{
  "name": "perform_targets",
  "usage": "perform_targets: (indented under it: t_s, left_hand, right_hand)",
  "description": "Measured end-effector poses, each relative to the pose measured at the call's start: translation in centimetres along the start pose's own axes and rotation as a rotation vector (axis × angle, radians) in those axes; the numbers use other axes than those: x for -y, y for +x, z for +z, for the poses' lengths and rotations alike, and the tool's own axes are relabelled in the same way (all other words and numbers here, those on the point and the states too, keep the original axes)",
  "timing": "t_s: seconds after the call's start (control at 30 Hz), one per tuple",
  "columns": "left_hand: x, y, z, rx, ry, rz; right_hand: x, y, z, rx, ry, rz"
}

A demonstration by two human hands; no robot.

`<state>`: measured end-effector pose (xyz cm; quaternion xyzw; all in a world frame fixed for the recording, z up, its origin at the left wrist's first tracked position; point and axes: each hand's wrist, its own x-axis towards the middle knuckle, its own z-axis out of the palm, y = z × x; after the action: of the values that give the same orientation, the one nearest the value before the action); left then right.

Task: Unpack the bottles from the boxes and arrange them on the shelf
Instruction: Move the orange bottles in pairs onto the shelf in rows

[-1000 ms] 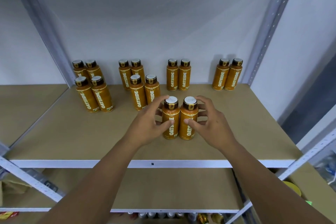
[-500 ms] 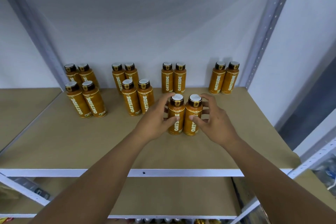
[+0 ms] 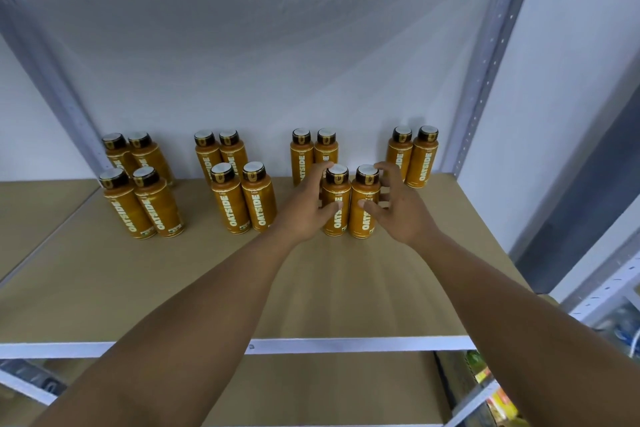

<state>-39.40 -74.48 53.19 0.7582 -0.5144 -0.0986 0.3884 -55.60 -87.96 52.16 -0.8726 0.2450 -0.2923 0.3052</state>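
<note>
Orange bottles stand upright in clusters on a tan shelf [image 3: 104, 288], framed by grey metal uprights [image 3: 485, 80] against a white wall. A group of four [image 3: 138, 191] stands at the left, another four [image 3: 235, 191] in the middle and a pair [image 3: 414, 156] at far right. A rear pair [image 3: 313, 152] stands directly behind the two being handled. The left front bottle [image 3: 336, 218] and right front bottle [image 3: 363, 218] touch side by side, dark-capped with white "OATSIDE" lettering. The left hand [image 3: 304, 208] curls thumb and fingers round the former, and the right hand [image 3: 398, 211] grips the latter.
</note>
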Motion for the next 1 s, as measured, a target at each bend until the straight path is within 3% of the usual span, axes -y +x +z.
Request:
perform_targets:
  t_s: [1.0]
  left_hand:
    - [0.8,1.2,0.3,-0.018,-0.030,-0.018]
  right_hand:
    - [-0.9,1.7,1.1,-0.021,-0.013,0.006]
